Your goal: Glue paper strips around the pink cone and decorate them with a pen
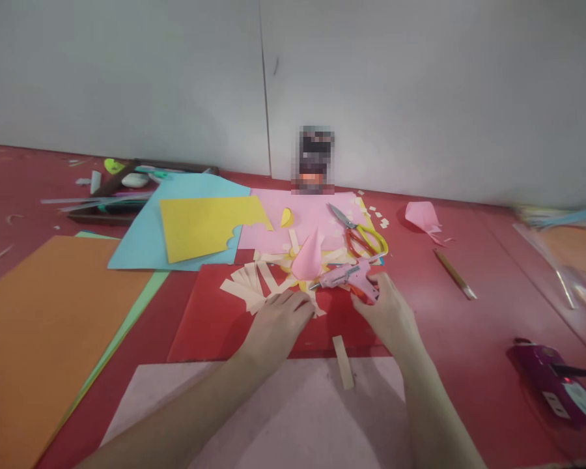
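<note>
My right hand (393, 312) is closed round the handle of a pink hot glue gun (342, 276), whose nozzle points left. The nozzle tip is close to a pink paper cone (308, 257), which stands amid yellow paper pieces and cream paper strips (247, 286). My left hand (283, 319) has its fingers bent and pressed together at a cream strip (317, 306) just below the cone; the fingertips partly hide it. Beneath them lies a red sheet (209, 319). One loose cream strip (342, 361) rests nearer to me.
Scissors (359, 231) with yellow and red handles lie behind the glue gun. Blue (137, 241), yellow (200, 228) and orange (53, 326) sheets spread leftward, by a dark tray (97, 212). On the right are a cutter-like tool (454, 273) and a purple power box (554, 381).
</note>
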`<state>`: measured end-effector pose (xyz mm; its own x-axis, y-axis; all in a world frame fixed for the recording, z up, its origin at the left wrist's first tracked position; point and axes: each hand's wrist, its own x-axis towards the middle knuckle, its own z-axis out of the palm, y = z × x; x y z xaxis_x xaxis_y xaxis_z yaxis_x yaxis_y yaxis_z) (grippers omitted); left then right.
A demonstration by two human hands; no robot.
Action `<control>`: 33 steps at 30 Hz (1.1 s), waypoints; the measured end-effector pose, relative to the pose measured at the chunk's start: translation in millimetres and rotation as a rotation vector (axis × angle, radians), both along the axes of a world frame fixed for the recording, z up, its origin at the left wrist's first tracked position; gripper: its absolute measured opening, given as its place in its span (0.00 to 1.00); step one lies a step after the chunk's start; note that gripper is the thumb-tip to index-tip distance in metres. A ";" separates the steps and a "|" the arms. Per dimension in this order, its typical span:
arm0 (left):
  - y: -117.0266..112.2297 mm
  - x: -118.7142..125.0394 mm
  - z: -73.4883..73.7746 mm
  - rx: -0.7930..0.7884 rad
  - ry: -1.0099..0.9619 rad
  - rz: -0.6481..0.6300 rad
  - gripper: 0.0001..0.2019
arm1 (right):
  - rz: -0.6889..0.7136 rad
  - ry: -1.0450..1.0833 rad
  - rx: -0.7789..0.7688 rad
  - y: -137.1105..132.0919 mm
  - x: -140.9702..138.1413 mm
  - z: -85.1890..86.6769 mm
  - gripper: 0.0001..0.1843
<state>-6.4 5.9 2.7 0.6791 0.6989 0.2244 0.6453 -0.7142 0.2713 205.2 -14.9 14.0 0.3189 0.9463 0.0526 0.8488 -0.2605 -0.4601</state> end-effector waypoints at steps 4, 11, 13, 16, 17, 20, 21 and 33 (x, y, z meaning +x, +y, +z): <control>-0.1 0.4 0.6 -0.014 0.011 0.006 0.07 | 0.011 -0.014 0.029 0.1 -0.7 -1.3 0.15; -0.2 0.8 0.6 -0.004 0.011 0.019 0.07 | 0.023 0.015 0.082 -1.2 1.6 -2.9 0.14; -0.2 0.8 0.7 -0.003 0.010 0.020 0.08 | 0.029 0.022 0.087 -1.5 1.3 -1.7 0.14; -0.3 0.8 1.6 -0.014 0.017 0.020 0.09 | 0.028 0.018 0.115 -1.5 -0.2 0.7 0.14; -0.3 0.8 1.8 -0.018 0.023 0.019 0.09 | 0.027 0.012 0.132 -1.3 -0.8 1.4 0.14; 0.0 0.6 0.9 -0.012 0.029 0.012 0.10 | 0.044 -0.016 0.190 -0.6 -1.2 3.1 0.14; 0.2 0.5 0.0 -0.008 0.027 0.007 0.09 | 0.057 -0.031 0.206 -0.3 -0.8 3.7 0.13; 0.4 -1.3 -5.1 -0.008 0.014 -0.014 0.10 | 0.190 -0.132 0.234 -1.3 5.5 10.1 0.11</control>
<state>-7.7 6.3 -2.4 0.6919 0.6909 0.2095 0.6390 -0.7211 0.2677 210.6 -16.2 24.0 0.1138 0.9456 0.3047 0.9285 0.0079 -0.3713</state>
